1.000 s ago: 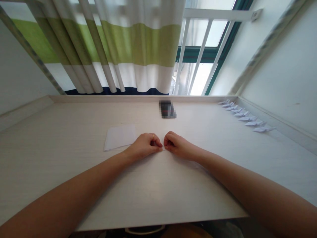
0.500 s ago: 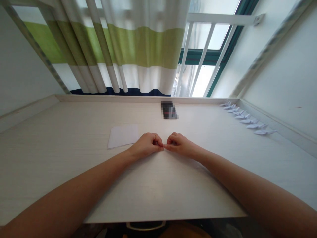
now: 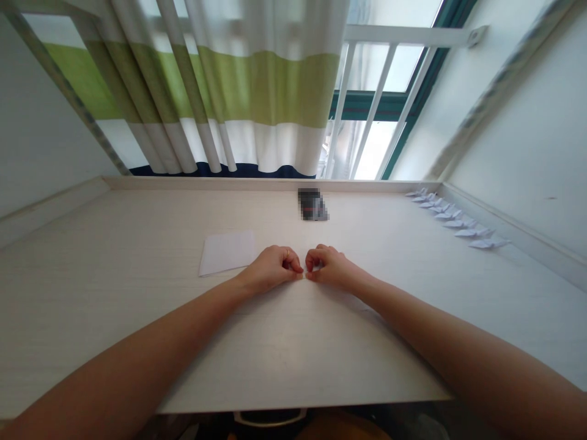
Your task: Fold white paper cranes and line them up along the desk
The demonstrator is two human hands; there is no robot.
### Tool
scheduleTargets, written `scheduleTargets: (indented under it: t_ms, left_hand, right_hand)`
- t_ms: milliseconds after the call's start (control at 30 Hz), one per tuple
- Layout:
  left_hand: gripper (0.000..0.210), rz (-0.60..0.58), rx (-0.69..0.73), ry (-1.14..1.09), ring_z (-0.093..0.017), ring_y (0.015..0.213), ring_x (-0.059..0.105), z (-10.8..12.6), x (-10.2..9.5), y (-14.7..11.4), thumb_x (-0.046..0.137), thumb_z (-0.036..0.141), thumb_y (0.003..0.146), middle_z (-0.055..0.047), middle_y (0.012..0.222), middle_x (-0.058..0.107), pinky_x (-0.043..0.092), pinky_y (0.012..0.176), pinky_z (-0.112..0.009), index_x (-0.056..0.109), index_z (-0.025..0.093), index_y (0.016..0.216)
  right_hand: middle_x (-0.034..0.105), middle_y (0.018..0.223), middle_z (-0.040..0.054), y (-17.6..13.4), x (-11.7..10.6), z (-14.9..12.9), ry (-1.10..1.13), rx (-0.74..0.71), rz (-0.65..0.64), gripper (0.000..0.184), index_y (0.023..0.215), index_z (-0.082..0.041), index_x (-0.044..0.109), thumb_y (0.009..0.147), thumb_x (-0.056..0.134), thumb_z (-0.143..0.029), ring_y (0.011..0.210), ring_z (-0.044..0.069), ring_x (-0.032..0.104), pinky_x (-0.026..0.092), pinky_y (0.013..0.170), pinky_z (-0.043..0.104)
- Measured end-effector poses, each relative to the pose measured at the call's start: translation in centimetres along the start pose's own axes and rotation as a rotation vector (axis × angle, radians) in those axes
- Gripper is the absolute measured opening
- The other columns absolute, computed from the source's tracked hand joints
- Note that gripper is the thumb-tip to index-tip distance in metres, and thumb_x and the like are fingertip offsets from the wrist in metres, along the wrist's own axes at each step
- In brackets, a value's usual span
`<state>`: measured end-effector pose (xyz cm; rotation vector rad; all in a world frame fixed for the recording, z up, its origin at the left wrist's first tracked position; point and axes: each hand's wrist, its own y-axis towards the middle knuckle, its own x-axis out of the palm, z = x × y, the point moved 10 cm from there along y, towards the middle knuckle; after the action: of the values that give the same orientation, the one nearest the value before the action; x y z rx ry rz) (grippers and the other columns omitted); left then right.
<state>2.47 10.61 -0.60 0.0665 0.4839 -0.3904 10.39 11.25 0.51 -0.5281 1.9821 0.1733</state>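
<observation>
Over the middle of the white desk (image 3: 293,348), my left hand (image 3: 274,267) and my right hand (image 3: 331,266) face each other, fingertips almost meeting. Thumb and index finger of each are closed in a pinch on a small piece of white paper (image 3: 304,275). Most of it is hidden by the fingers, so its folded shape cannot be made out. A ring shows on a left finger. Flat white paper (image 3: 226,252) lies just beyond my left wrist.
Several folded white paper cranes (image 3: 472,233) stand in a row along the right edge. A dark, pixelated object (image 3: 313,205) lies near the back ledge (image 3: 206,183). Behind hang a green-and-white curtain (image 3: 275,85) and white window bars (image 3: 376,110).
My right fingertips have drawn slightly apart from the left ones, and the right index finger is curled more. The left hand is nearly unchanged.
</observation>
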Motion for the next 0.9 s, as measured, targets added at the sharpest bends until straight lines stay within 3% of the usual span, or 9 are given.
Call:
scheduleTargets:
  t_ms: [167,300,433,567,700,900]
  left_hand:
    - [0.007,0.055,0.026,0.050,-0.012,0.064,0.054,0.5,-0.2,-0.4,0.060,0.021,0.060,-0.002,0.078,0.061,0.042,0.063,-0.024,0.063,0.014,0.059]
    - [0.005,0.101,0.041,0.078,-0.013,0.069,0.056,0.7,-0.5,-0.7,0.060,0.019,0.061,-0.002,0.079,0.062,0.043,0.067,-0.024,0.062,0.015,0.059]
    - [0.005,0.124,0.055,0.083,-0.013,0.070,0.056,0.9,-0.4,-0.8,0.060,0.019,0.062,-0.002,0.078,0.062,0.043,0.068,-0.024,0.061,0.015,0.059]
    - [0.007,0.150,0.105,0.124,-0.013,0.069,0.055,1.6,-0.2,-0.9,0.058,0.019,0.065,-0.002,0.077,0.062,0.043,0.067,-0.024,0.062,0.016,0.060]
    - [0.007,0.146,0.119,0.139,-0.013,0.070,0.055,1.8,0.1,-1.0,0.057,0.017,0.065,-0.002,0.078,0.062,0.043,0.068,-0.024,0.063,0.016,0.063]
    - [0.008,0.144,0.133,0.173,-0.013,0.070,0.055,2.2,0.0,-1.2,0.056,0.015,0.066,-0.002,0.078,0.062,0.043,0.068,-0.024,0.063,0.016,0.062]
  right_hand:
    - [0.050,0.072,-0.0001,0.1,0.1,0.5,0.165,-0.023,-0.032,0.013,0.066,-0.017,0.058,0.059,0.054,-0.006,0.068,0.012,0.047,0.037,0.061,0.023]
    - [0.047,0.070,-0.0019,-0.1,0.1,1.3,0.360,0.016,-0.090,0.030,0.078,-0.018,0.060,0.057,0.050,0.001,0.063,0.009,0.044,0.037,0.059,0.021]
    - [0.050,0.070,-0.0010,-0.4,0.3,1.0,0.490,0.021,-0.143,0.017,0.082,-0.017,0.060,0.068,0.052,-0.014,0.063,0.010,0.045,0.036,0.060,0.022]
    - [0.052,0.071,0.0012,-0.2,-0.2,0.4,0.281,-0.023,-0.027,0.013,0.071,-0.016,0.058,0.071,0.055,-0.029,0.067,0.012,0.046,0.036,0.061,0.025]
    - [0.053,0.074,0.0013,-0.1,-0.2,0.0,0.095,-0.073,0.041,0.007,0.074,-0.018,0.059,0.068,0.057,-0.021,0.073,0.014,0.047,0.035,0.065,0.026]
    - [0.053,0.075,0.0008,0.1,0.0,0.3,0.092,-0.082,0.026,0.010,0.075,-0.019,0.059,0.067,0.056,-0.016,0.073,0.014,0.048,0.036,0.065,0.026]
